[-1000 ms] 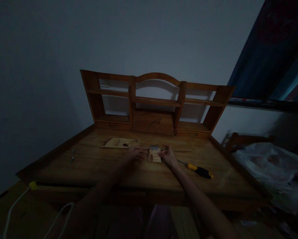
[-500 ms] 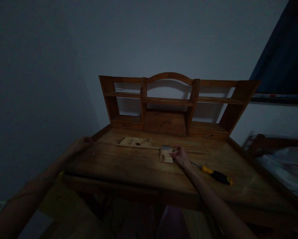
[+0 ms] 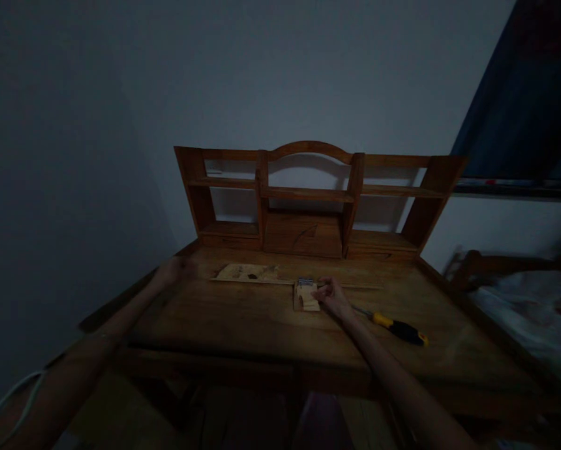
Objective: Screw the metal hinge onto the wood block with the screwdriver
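Observation:
My right hand (image 3: pixel 333 297) rests at the right edge of a small pale wooden block (image 3: pixel 307 300), its thumb and fingers bent closed on it. A metal hinge (image 3: pixel 305 282) sits along the block's far edge, beside a long thin wooden strip (image 3: pixel 271 282). My left hand (image 3: pixel 175 270) is above the left part of the desk, smeared by motion, so its fingers and anything in them do not show. Just right of my right hand lies a screwdriver (image 3: pixel 395 326) with a yellow and black handle, its shaft toward my wrist.
The wooden desk (image 3: pixel 224 319) has a raised shelf unit (image 3: pixel 308 194) along its back, against the wall. A flat, rough-edged pale wooden piece (image 3: pixel 243 271) lies at the back left. To the right of the desk are a wooden frame (image 3: pixel 500 259) and pale plastic-like material (image 3: pixel 528 306).
My left hand has moved right, inward over the desk, and become blurred. My right hand stays at the block. The whole view has shifted slightly.

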{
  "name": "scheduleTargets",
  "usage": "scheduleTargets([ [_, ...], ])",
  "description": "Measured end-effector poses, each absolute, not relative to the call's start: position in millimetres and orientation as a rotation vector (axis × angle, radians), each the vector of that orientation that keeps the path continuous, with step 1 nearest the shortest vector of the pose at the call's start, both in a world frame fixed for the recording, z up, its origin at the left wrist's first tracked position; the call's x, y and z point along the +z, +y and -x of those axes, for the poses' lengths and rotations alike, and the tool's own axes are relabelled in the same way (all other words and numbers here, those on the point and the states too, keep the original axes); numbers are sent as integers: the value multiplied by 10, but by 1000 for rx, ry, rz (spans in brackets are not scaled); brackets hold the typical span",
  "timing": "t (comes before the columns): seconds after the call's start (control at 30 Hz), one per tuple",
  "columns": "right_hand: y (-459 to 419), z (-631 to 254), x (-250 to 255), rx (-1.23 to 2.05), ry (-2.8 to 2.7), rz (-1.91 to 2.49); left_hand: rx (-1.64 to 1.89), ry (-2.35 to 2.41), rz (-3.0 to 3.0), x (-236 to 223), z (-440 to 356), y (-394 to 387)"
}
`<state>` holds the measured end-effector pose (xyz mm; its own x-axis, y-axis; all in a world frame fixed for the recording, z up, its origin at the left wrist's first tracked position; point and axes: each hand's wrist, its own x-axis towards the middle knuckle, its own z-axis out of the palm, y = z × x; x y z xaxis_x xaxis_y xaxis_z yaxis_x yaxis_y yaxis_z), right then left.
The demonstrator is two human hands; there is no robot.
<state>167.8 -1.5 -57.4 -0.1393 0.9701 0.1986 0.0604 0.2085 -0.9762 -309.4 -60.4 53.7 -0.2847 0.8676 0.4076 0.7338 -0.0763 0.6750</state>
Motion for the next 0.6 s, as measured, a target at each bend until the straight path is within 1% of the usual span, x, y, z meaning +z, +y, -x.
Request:
scheduleTargets([
  [0.1, -15, -1680, -583, 1127, -1449, 1029, 1273, 1851, -1861, 580, 2524, -330],
  [0.17, -16, -1694, -585, 1130, -1449, 1027, 1422, 1478, -1871, 567, 1980, -186],
  [0.2, -16, -1702, -585, 1133, -1449, 1026, 1472, 1335, -1858, 542, 1697, -130],
  [0.27, -16, -1715, -578, 1139, -1445, 1021, 1571, 1199, -1798, 452, 1183, -45],
  [0.33, -16, -1718, -568, 1148, -1435, 1017, 1545, 1120, -1777, 310, 803, 16],
  [0.43, -16, -1706, -555, 1164, -1411, 1013, 1469, 1066, -1867, 67, 534, 67],
  [0.5, -19, -1693, -549, 1177, -1394, 1009, 1436, 1099, -2014, -50, 512, 66],
  [0.6, -29, -1674, -538, 1202, -1371, 1002, 1381, 1180, -2251, -105, 575, 26],
])
